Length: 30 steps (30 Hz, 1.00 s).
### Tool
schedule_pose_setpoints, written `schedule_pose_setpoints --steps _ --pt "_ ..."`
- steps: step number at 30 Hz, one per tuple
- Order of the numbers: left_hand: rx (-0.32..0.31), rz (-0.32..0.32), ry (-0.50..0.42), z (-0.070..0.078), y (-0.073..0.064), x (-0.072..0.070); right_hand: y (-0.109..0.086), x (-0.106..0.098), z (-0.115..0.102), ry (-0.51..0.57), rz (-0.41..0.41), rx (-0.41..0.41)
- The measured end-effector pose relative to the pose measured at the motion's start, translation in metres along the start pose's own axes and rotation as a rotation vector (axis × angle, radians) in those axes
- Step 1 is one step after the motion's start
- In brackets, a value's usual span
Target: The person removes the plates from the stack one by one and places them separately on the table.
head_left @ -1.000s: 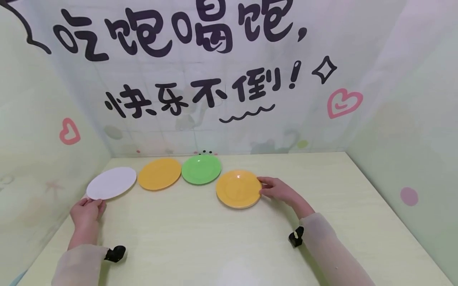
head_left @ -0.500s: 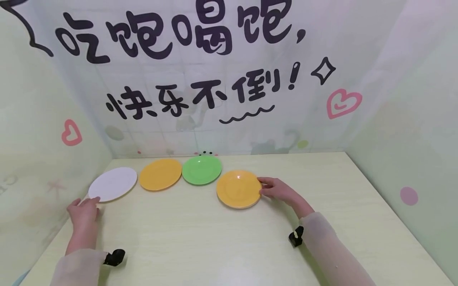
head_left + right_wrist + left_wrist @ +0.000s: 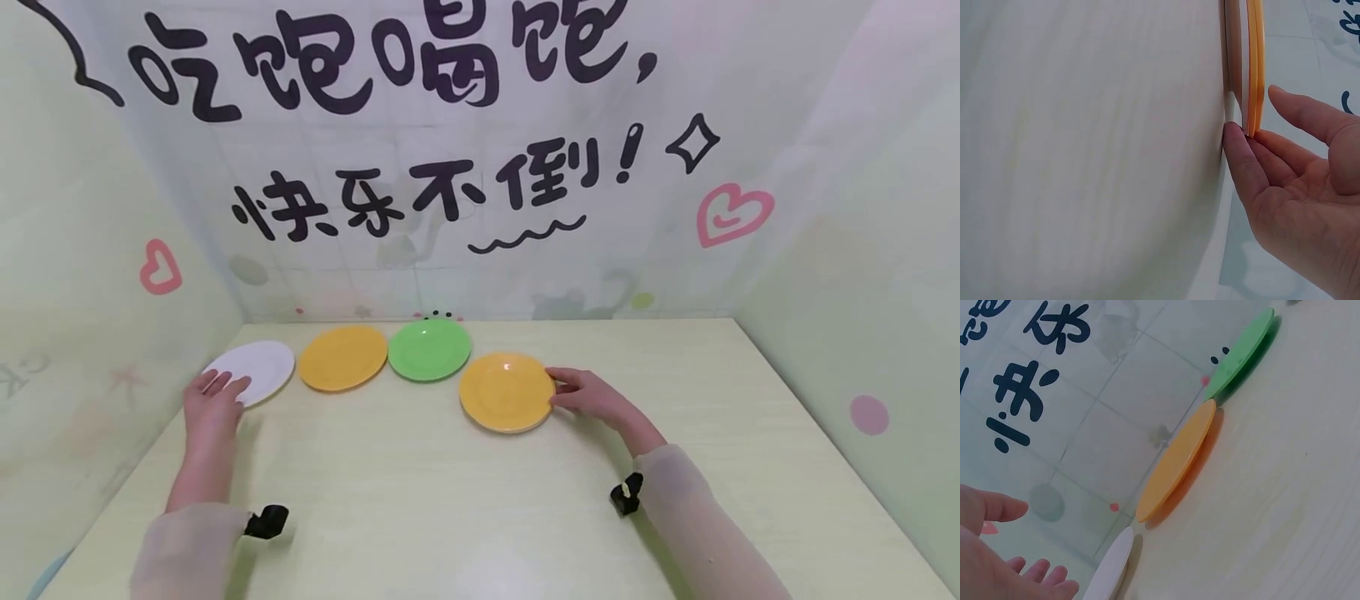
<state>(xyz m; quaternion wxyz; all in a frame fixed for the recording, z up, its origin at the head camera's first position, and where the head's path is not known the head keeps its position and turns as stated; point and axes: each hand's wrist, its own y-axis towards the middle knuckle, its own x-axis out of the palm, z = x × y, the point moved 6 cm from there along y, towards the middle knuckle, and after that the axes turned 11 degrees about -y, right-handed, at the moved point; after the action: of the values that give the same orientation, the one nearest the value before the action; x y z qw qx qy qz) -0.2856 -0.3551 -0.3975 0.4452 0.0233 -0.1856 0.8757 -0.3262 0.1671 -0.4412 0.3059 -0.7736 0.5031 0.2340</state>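
My left hand [image 3: 213, 404] is raised over the near-left edge of a white plate [image 3: 262, 371], covering part of it. Its fingers are spread and hold nothing, as the left wrist view shows of the hand [image 3: 997, 562] beside the white plate [image 3: 1109, 569]. At the right rim of an orange plate [image 3: 507, 392] is my right hand [image 3: 592, 396]. Seen edge-on in the right wrist view, that plate tops a stack [image 3: 1252, 69] with orange and white layers. Fingertips [image 3: 1235, 134] touch the stack's lower edge, while the thumb [image 3: 1300, 112] stands apart from the top plate.
A second orange plate [image 3: 343, 358] and a green plate [image 3: 429, 350] lie along the back of the pale table [image 3: 450, 500]. Printed cloth walls [image 3: 480, 275] enclose the table at the back and both sides.
My left hand has let go of the white plate's near rim and moved up and right over it. The right hand stays by the stack. The head view has shifted slightly.
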Motion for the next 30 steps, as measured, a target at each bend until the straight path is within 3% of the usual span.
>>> schedule_pose_setpoints --steps 7,21,30 --pt "0.001 -0.066 0.045 -0.006 -0.009 0.024 -0.001 0.0 0.0 -0.007 -0.007 -0.01" --pt "0.036 -0.322 0.181 -0.028 -0.027 0.073 0.001 -0.001 -0.002 -0.005 -0.003 -0.013" --pt "0.074 -0.419 0.241 -0.039 -0.038 0.103 0.002 -0.001 0.0 -0.004 -0.004 -0.01"
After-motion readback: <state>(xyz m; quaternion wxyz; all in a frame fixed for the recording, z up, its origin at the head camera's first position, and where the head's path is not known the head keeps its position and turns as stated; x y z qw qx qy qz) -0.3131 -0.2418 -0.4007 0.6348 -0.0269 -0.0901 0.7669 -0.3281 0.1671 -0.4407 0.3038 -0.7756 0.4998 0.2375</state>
